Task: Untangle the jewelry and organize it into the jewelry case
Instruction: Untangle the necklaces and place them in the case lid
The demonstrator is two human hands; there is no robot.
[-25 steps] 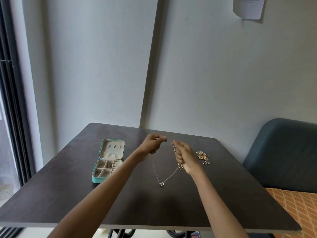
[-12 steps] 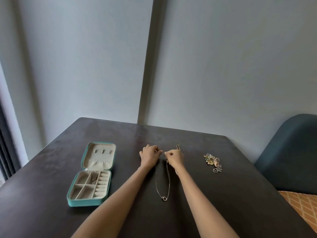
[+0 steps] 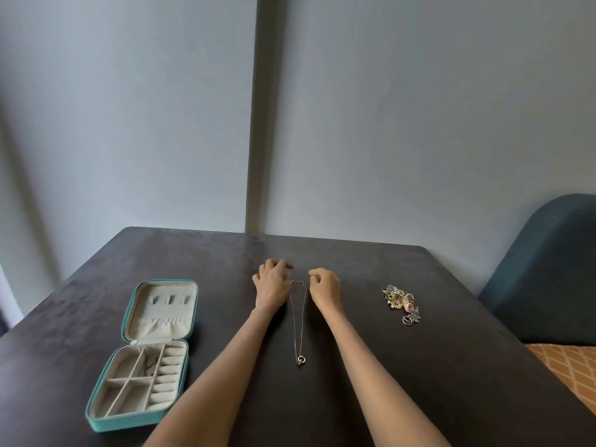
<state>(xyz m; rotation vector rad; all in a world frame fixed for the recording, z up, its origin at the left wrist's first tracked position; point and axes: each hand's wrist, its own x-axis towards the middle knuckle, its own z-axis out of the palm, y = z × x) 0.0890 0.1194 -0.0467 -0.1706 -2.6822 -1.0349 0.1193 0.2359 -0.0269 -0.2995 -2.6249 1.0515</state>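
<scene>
A thin silver necklace (image 3: 298, 321) lies stretched on the dark table (image 3: 403, 382), its ring pendant (image 3: 301, 360) nearest me. My left hand (image 3: 273, 283) rests beside the chain's upper left end with its fingers spread and loose. My right hand (image 3: 326, 287) has curled fingers at the chain's upper right end and seems to pinch it; the contact is partly hidden. A teal jewelry case (image 3: 142, 353) lies open at the left, showing cream compartments and ring rolls. A tangled heap of jewelry (image 3: 401, 301) sits to the right of my hands.
A blue upholstered chair (image 3: 548, 269) stands at the table's right side, with orange patterned fabric (image 3: 567, 366) below it. A grey wall runs right behind the table's far edge.
The necklace went from hanging between my raised hands to lying flat on the table. My left fingers have opened off the chain, and my hands have drawn slightly apart.
</scene>
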